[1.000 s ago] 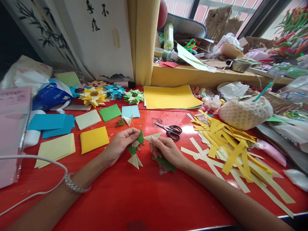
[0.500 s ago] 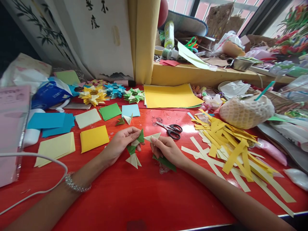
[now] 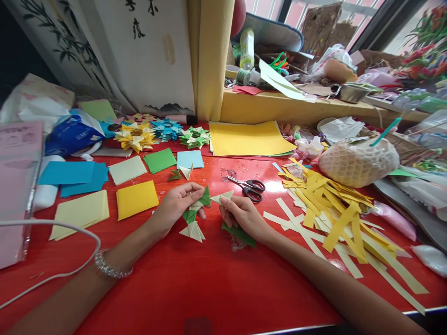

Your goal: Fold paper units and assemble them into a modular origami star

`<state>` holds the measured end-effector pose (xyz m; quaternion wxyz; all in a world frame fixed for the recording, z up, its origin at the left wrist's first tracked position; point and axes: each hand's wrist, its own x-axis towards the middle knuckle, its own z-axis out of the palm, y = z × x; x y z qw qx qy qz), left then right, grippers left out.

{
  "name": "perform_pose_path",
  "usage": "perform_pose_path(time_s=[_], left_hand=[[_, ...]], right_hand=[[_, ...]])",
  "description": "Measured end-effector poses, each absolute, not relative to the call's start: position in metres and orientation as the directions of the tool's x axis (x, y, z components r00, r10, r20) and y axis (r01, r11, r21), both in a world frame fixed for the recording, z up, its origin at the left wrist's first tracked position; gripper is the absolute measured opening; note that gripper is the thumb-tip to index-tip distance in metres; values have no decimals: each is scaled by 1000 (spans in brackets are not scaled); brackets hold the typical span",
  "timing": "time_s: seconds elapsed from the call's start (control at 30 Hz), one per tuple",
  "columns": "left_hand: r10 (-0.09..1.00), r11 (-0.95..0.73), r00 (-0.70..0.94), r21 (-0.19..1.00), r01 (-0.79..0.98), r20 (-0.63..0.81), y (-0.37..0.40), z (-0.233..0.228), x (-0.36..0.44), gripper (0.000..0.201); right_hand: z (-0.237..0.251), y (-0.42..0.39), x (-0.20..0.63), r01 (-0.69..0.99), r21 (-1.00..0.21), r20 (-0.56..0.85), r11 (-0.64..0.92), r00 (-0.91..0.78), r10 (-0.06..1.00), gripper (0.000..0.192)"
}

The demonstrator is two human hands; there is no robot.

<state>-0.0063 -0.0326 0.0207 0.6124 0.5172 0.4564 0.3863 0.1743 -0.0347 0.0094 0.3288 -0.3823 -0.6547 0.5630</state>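
Between thumb and fingers, my left hand [image 3: 179, 203] grips a chain of folded paper pieces [image 3: 190, 216], green and cream by turns, whose lower cream end hangs below the fingers. My right hand [image 3: 242, 216] pinches a cream folded paper piece [image 3: 222, 197], its point turned toward the green tip of the chain. A small gap seems to separate the two. Under the right hand lies a green piece of paper [image 3: 240, 235] on the red table. Beyond the hands sit two small folded pieces, one cream [image 3: 186, 172] and one green [image 3: 175, 175].
Black-handled scissors [image 3: 252, 187] lie beyond my right hand. Yellow and cream paper strips [image 3: 324, 218] cover the right side. Stacks of square paper [image 3: 137, 199] spread on the left. Finished paper stars [image 3: 135, 137] and yellow sheets [image 3: 247, 138] stand at the back. A white cable [image 3: 84, 231] crosses the left.
The hanging cream end of the chain has swung slightly to the left and up. The cream piece in my right hand has shifted a little. Both grips are unchanged.
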Motion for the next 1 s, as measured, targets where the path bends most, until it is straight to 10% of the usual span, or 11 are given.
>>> perform_pose_path(time_s=[1.0], left_hand=[[949, 109, 282, 986, 127, -141, -33, 19, -7, 23]], right_hand=[[7, -34, 174, 258, -957, -5, 131, -468, 884, 42]])
